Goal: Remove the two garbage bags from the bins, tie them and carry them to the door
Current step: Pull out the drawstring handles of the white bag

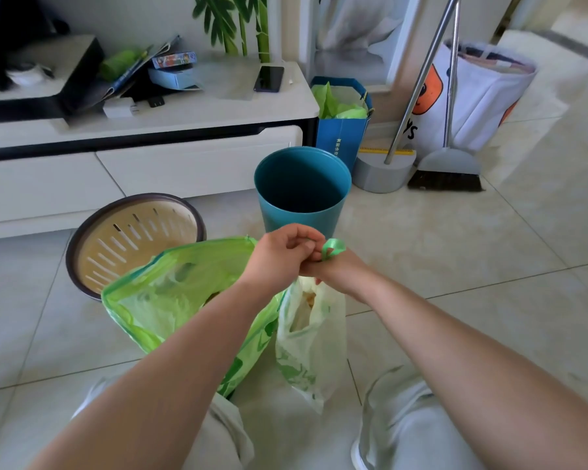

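Slotted bin (133, 239) left of smooth bin (286, 215); before them, open bag (170, 293) left of small bag (306, 344)

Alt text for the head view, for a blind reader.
Left hand and right hand hold the green drawstring atop a pale garbage bag; an open green bag sits beside it, with an empty teal bin and slotted beige bin behind.

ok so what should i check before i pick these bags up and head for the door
1. blue bin empty: ok.
2. beige bin empty: ok.
3. small pale bag gripped by left hand and right hand: ok.
4. Its knot finished: cannot tell, a green loop pokes out between the hands.
5. big green bag tied: not ok, mouth gapes open.
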